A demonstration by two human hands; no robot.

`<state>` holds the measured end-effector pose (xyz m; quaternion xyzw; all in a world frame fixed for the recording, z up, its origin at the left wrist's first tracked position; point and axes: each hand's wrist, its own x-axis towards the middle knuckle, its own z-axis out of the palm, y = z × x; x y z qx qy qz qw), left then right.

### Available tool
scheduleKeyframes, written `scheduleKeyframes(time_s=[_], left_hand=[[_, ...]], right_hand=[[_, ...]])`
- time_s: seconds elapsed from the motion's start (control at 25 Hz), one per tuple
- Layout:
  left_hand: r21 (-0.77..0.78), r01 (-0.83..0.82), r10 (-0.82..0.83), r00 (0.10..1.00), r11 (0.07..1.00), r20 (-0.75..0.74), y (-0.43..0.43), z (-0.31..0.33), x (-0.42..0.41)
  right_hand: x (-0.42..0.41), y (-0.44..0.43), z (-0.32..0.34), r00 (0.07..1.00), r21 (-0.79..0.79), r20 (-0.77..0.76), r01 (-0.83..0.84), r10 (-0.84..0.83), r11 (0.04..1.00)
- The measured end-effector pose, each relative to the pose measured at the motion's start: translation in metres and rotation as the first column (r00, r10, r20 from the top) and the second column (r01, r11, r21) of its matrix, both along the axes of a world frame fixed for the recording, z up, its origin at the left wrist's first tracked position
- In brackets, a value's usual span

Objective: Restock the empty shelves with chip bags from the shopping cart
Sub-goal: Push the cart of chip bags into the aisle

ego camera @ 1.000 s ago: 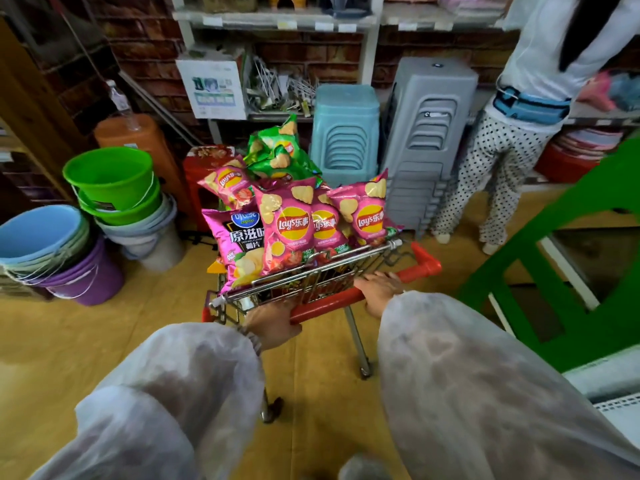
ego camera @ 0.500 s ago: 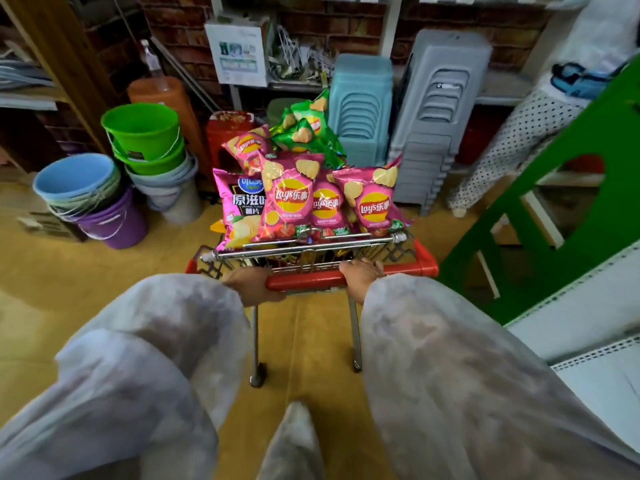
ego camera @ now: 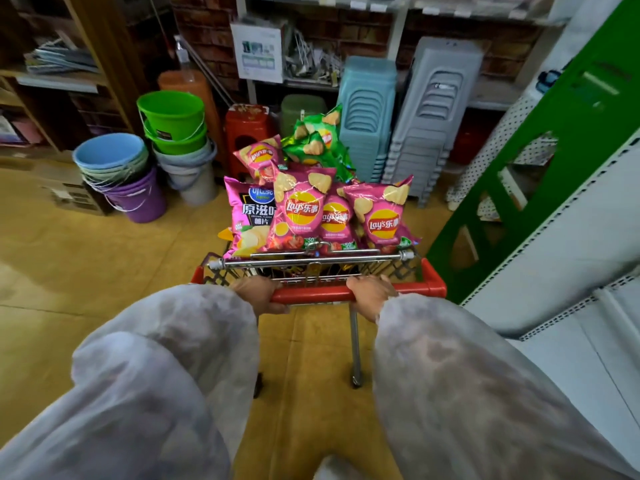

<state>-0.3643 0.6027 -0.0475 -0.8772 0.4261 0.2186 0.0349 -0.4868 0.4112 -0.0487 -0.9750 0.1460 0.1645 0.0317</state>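
Gripping the red handle (ego camera: 317,294), both hands, left hand (ego camera: 260,294) and right hand (ego camera: 371,295), closed around the chip-bag-laden shopping cart (ego camera: 412,268).

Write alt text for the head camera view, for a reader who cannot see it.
Both hands, left hand and right hand, grip the red handle of a shopping cart piled with pink chip bags and green chip bags. Ahead stand stacked buckets and stacked stools; a white shelf unit is at right.
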Motion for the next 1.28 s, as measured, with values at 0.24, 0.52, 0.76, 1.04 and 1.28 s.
scheduleKeyframes(time_s=[0.24, 0.52, 0.76, 1.04, 1.28], left_hand=[[-0.055, 0.053, -0.055, 0.998, 0.997, -0.027, 0.076, -0.005, -0.073], [-0.037, 0.11, -0.11, 0.994, 0.993, 0.013, 0.175, -0.003, -0.18], [-0.03, 0.088, -0.087, 0.996, 0.996, 0.007, 0.251, 0.0, -0.285], [-0.018, 0.043, -0.042, 0.997, 0.999, 0.071, 0.326, -0.004, -0.429], [0.003, 0.1, -0.1, 0.993, 0.995, 0.061, 0.378, -0.002, -0.552]], right_hand=[[-0.084, 0.083, -0.005, 0.997, -0.017, -0.001, 0.079, -0.079, 0.997], [-0.203, 0.194, -0.002, 0.989, 0.01, -0.013, 0.15, -0.15, 0.989], [-0.309, 0.274, -0.004, 0.983, 0.042, -0.005, 0.182, -0.182, 0.982], [-0.451, 0.351, -0.005, 0.984, 0.059, 0.02, 0.178, -0.179, 0.982], [-0.576, 0.406, -0.001, 0.979, 0.049, 0.025, 0.2, -0.201, 0.979]])
